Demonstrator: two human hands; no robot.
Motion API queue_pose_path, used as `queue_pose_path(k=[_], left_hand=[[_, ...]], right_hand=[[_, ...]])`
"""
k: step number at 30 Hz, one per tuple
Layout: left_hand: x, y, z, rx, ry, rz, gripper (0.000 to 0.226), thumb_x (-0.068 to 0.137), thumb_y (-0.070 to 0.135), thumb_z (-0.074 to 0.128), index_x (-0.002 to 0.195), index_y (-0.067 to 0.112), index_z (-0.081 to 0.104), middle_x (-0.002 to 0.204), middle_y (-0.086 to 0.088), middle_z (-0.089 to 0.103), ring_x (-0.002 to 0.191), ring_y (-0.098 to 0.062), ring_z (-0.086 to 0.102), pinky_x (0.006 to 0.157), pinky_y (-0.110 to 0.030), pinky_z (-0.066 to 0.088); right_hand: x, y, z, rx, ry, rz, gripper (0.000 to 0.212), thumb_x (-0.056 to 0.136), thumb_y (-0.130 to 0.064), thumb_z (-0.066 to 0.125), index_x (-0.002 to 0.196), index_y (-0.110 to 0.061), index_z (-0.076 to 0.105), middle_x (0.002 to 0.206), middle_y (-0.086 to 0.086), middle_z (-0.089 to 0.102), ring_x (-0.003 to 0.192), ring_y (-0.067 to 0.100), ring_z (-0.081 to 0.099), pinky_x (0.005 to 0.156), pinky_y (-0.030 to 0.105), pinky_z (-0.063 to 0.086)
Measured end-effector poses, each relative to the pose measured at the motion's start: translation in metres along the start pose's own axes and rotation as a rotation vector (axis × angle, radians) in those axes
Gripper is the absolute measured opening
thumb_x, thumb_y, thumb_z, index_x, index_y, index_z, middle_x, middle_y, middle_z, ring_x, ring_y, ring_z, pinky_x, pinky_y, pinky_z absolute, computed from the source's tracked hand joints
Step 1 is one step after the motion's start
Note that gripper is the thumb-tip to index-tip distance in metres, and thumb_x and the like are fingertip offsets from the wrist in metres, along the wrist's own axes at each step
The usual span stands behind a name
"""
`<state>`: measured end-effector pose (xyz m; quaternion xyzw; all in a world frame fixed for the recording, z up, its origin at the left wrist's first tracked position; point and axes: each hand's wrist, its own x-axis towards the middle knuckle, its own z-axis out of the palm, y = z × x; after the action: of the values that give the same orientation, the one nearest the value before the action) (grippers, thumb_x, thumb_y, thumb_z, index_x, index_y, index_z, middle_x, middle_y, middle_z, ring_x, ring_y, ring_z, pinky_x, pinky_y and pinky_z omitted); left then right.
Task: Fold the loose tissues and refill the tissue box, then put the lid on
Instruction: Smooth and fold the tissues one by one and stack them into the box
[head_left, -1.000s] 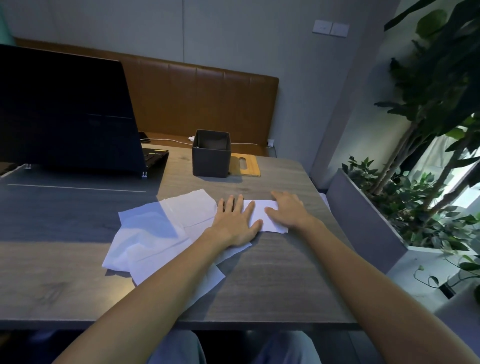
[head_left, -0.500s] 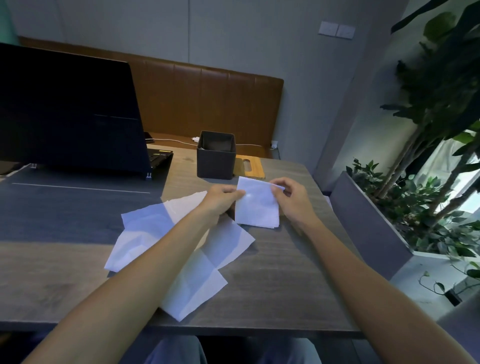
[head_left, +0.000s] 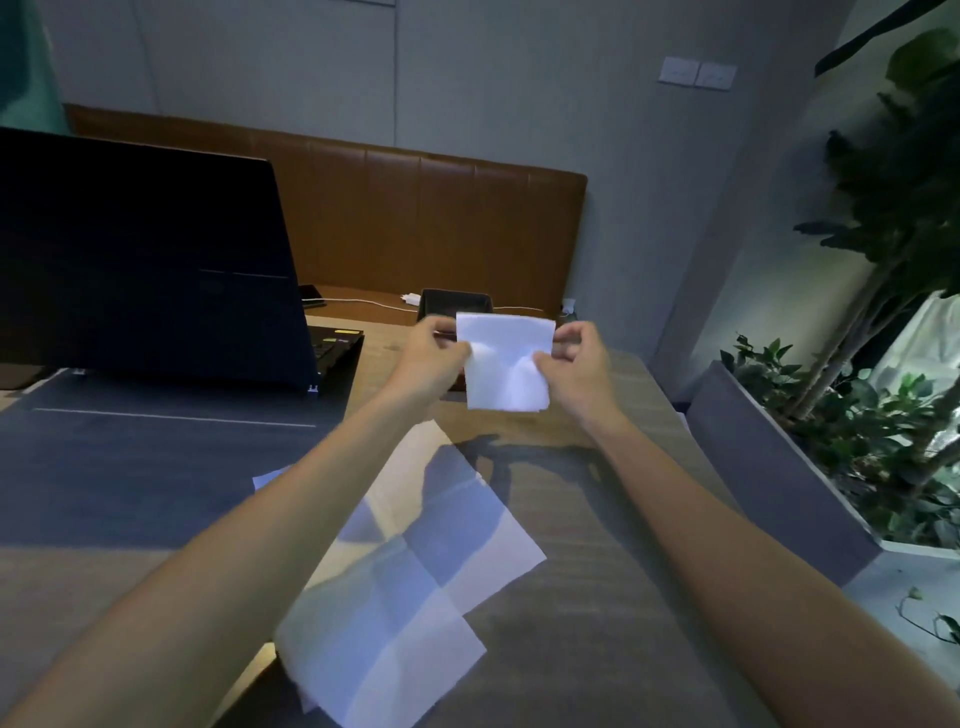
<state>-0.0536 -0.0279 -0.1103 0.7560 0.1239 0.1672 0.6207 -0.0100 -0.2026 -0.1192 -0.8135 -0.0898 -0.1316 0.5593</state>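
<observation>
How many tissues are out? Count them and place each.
3 clearly: the folded tissue, pinched between the left hand and right hand; an upper sheet and a lower sheet overlapping on the table. A corner beside the left forearm may be a fourth; more may hide underneath.

Office lounge or café nook, laptop (head_left: 140, 260) on wooden table (head_left: 597, 519), leather bench (head_left: 415, 228), potted plants (head_left: 883, 364)

You see matt paper in the folded tissue (head_left: 506, 371), grained wood on the table (head_left: 597, 525), smooth leather on the bench back (head_left: 441, 223).
</observation>
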Motion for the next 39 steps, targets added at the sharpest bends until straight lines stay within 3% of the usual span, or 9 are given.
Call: queue_pose_path(k=[3, 10, 16, 22, 25, 29, 34, 36, 39], left_hand=[[0.038, 0.011, -0.009, 0.107, 0.123, 0.085, 0.016, 0.094, 0.015, 0.063, 0.095, 0.026, 0.052, 0.092, 0.002, 0.059, 0.082, -0.012, 0.056, 0.081, -0.036, 0.056], [0.113, 0.004, -0.023, 0.511, 0.195, 0.215, 0.006, 0.097, 0.021, 0.063, 0.097, 0.025, 0.059, 0.096, 0.005, 0.062, 0.087, -0.017, 0.062, 0.079, -0.038, 0.061], [0.148, -0.011, -0.027, 0.778, 0.147, 0.270, 0.013, 0.099, 0.023, 0.062, 0.104, 0.024, 0.074, 0.116, 0.000, 0.071, 0.099, -0.021, 0.066, 0.088, -0.041, 0.059], [0.167, -0.008, -0.014, 1.042, 0.083, 0.422, 0.006, 0.097, 0.021, 0.065, 0.102, 0.024, 0.062, 0.105, -0.002, 0.069, 0.089, -0.018, 0.057, 0.105, -0.040, 0.043], [0.177, -0.008, -0.010, 1.149, 0.001, 0.431, 0.014, 0.095, 0.022, 0.068, 0.109, 0.022, 0.067, 0.105, -0.003, 0.068, 0.088, -0.015, 0.051, 0.111, -0.043, 0.032], [0.184, -0.008, -0.006, 1.283, -0.137, 0.386, 0.008, 0.093, 0.019, 0.071, 0.101, 0.019, 0.069, 0.094, -0.002, 0.065, 0.091, -0.016, 0.055, 0.115, -0.049, 0.027], [0.187, -0.010, -0.002, 1.371, -0.203, 0.396, 0.017, 0.095, 0.024, 0.068, 0.110, 0.016, 0.067, 0.091, -0.001, 0.061, 0.086, -0.017, 0.056, 0.109, -0.047, 0.036], [0.187, -0.014, -0.002, 1.366, -0.226, 0.401, 0.023, 0.096, 0.027, 0.067, 0.116, 0.014, 0.068, 0.093, -0.002, 0.062, 0.083, -0.017, 0.060, 0.094, -0.038, 0.049], [0.185, -0.017, -0.002, 1.367, -0.236, 0.410, 0.032, 0.095, 0.031, 0.068, 0.121, 0.013, 0.067, 0.092, -0.002, 0.062, 0.079, -0.017, 0.062, 0.072, -0.028, 0.051]], right_hand=[[0.029, -0.009, 0.015, -0.061, 0.061, -0.103, 0.023, 0.084, -0.009, 0.068, 0.093, -0.016, 0.048, 0.078, -0.003, 0.059, 0.068, 0.014, 0.057, 0.060, 0.022, 0.042], [0.098, -0.019, 0.056, -0.254, -0.006, -0.202, 0.017, 0.082, -0.007, 0.065, 0.072, -0.017, 0.057, 0.069, -0.004, 0.060, 0.068, 0.012, 0.055, 0.054, 0.020, 0.036], [0.133, -0.003, 0.090, -0.511, -0.127, -0.244, 0.016, 0.085, -0.012, 0.067, 0.081, -0.026, 0.064, 0.084, -0.004, 0.067, 0.080, 0.016, 0.064, 0.072, 0.035, 0.060], [0.150, 0.000, 0.107, -0.790, -0.219, -0.231, 0.012, 0.090, -0.012, 0.068, 0.092, -0.024, 0.070, 0.094, 0.001, 0.068, 0.083, 0.018, 0.063, 0.077, 0.035, 0.060], [0.156, -0.002, 0.112, -0.917, -0.252, -0.258, 0.010, 0.092, -0.014, 0.068, 0.100, -0.018, 0.072, 0.093, 0.004, 0.069, 0.081, 0.019, 0.064, 0.076, 0.035, 0.059], [0.157, -0.004, 0.116, -1.038, -0.329, -0.305, 0.013, 0.092, -0.011, 0.066, 0.104, -0.014, 0.070, 0.092, 0.006, 0.068, 0.082, 0.023, 0.065, 0.080, 0.040, 0.060], [0.157, -0.003, 0.119, -1.075, -0.433, -0.323, 0.016, 0.094, -0.010, 0.064, 0.110, -0.015, 0.068, 0.094, 0.006, 0.066, 0.080, 0.020, 0.064, 0.070, 0.031, 0.055], [0.158, -0.002, 0.119, -1.077, -0.433, -0.328, 0.015, 0.095, -0.011, 0.064, 0.109, -0.014, 0.067, 0.092, 0.006, 0.065, 0.076, 0.018, 0.062, 0.062, 0.027, 0.049], [0.157, 0.001, 0.118, -1.079, -0.419, -0.333, 0.013, 0.096, -0.012, 0.063, 0.108, -0.013, 0.068, 0.089, 0.005, 0.065, 0.072, 0.017, 0.060, 0.058, 0.025, 0.044]])
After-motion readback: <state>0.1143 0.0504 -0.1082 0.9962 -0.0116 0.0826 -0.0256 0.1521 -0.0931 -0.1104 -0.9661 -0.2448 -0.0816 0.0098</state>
